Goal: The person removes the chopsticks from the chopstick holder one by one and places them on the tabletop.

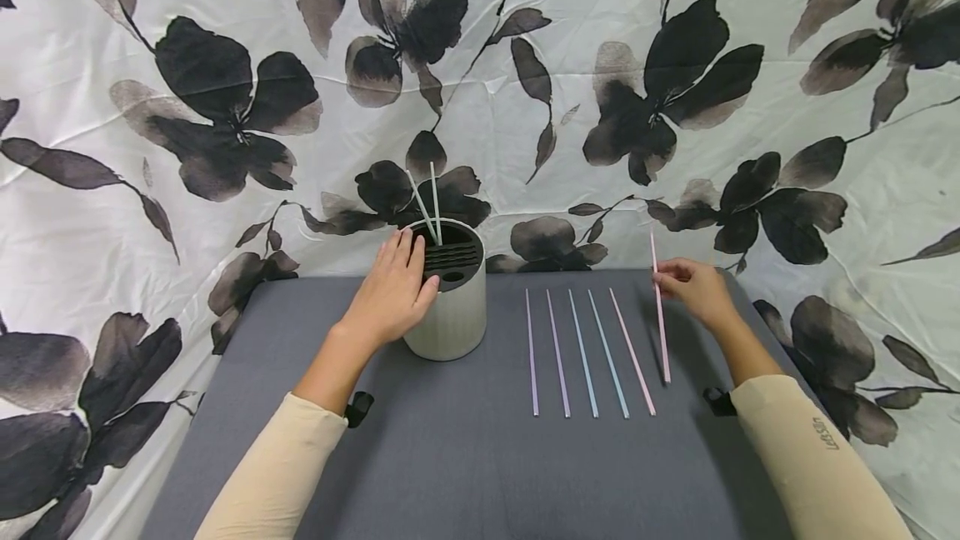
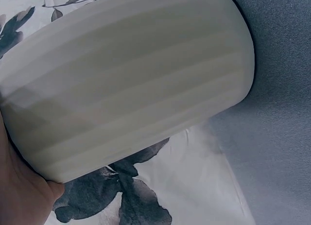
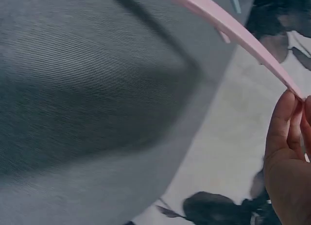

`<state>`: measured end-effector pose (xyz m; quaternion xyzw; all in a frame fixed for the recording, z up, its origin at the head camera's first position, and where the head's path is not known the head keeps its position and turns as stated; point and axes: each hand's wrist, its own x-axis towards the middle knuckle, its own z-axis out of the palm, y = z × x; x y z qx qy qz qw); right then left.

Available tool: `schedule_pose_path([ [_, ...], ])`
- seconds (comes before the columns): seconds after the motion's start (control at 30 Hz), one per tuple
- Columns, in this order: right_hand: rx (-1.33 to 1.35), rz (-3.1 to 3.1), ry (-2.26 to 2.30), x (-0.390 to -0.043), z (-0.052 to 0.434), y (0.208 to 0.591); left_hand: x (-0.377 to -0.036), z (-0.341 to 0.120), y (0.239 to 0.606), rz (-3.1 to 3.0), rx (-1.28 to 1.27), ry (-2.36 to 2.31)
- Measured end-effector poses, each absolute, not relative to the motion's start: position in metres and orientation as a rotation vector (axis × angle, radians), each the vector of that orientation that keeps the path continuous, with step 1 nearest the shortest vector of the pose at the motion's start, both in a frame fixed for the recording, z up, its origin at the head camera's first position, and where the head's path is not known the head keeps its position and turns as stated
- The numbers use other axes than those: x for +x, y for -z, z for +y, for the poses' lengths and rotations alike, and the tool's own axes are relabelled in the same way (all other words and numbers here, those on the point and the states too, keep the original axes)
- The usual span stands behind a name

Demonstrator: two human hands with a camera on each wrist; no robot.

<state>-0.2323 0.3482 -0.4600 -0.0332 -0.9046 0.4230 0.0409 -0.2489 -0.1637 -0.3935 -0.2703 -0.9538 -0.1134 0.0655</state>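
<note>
1. A pink straw is pinched near its far end by the right hand, close to the table's far right corner; its near end seems to rest on the cloth.
2. Its long axis runs far-to-near, parallel to five straws laid just to its left.
3. The slotted white holder, well to the left, is steadied by the left hand, fingers laid fairly straight against its side.

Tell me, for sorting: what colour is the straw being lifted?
Pink straw, clearest in the head view.
</note>
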Motion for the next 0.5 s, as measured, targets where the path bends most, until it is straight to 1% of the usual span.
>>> schedule_pose_path([
  [0.2,-0.160,-2.849,-1.341,-0.231,0.354,0.482,-0.250,-0.162,0.393,-2.885,-0.804,0.337],
  [0.5,-0.203,-2.969,-1.262,-0.234,0.359,0.513,-0.251,-0.160,0.393,-2.882,-0.792,0.338],
])
